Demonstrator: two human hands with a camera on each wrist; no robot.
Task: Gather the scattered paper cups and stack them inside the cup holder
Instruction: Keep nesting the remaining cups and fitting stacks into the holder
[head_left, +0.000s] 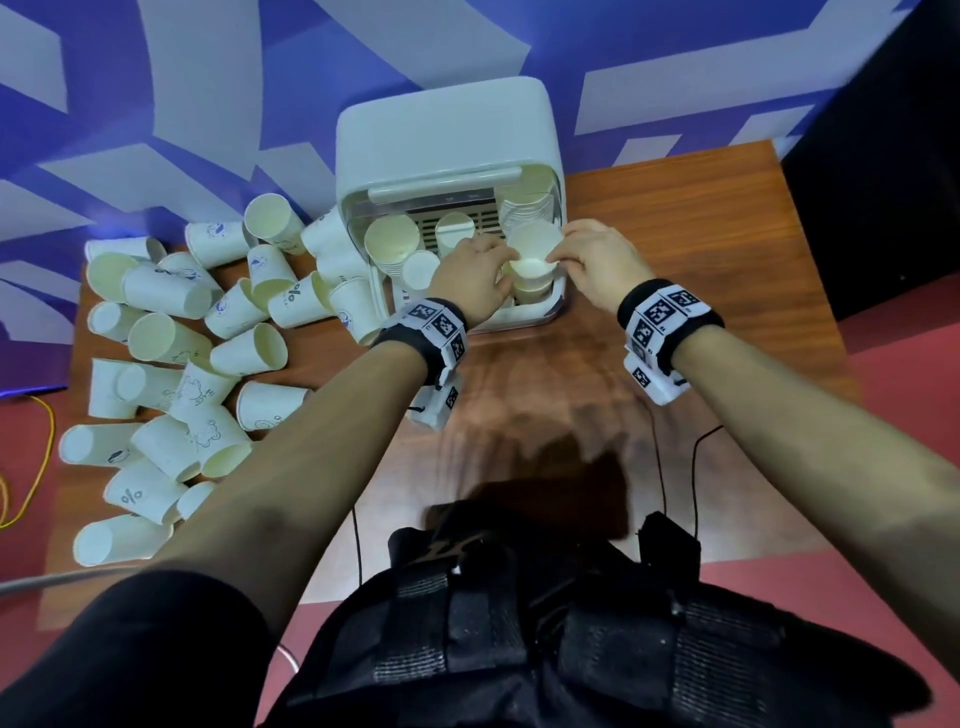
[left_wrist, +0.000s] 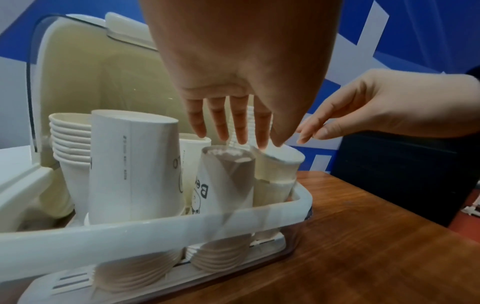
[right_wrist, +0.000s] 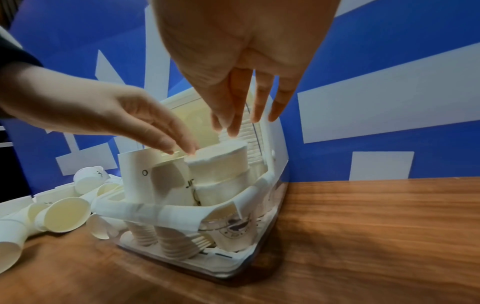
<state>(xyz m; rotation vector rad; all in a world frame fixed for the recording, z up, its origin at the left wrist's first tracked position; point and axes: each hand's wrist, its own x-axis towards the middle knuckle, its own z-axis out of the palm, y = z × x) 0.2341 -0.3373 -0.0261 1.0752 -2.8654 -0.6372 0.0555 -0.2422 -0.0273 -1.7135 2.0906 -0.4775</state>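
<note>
Both hands (head_left: 475, 270) (head_left: 597, 262) flat-fingered, gripping nothing, just steadying upturned cup (head_left: 535, 248) onto holder's (head_left: 556, 312) corner stack.

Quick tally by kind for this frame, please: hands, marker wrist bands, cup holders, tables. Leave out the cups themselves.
Hands: 2, left hand and right hand
Marker wrist bands: 2, left wrist band and right wrist band
Cup holder: 1
Table: 1
Total: 6
</note>
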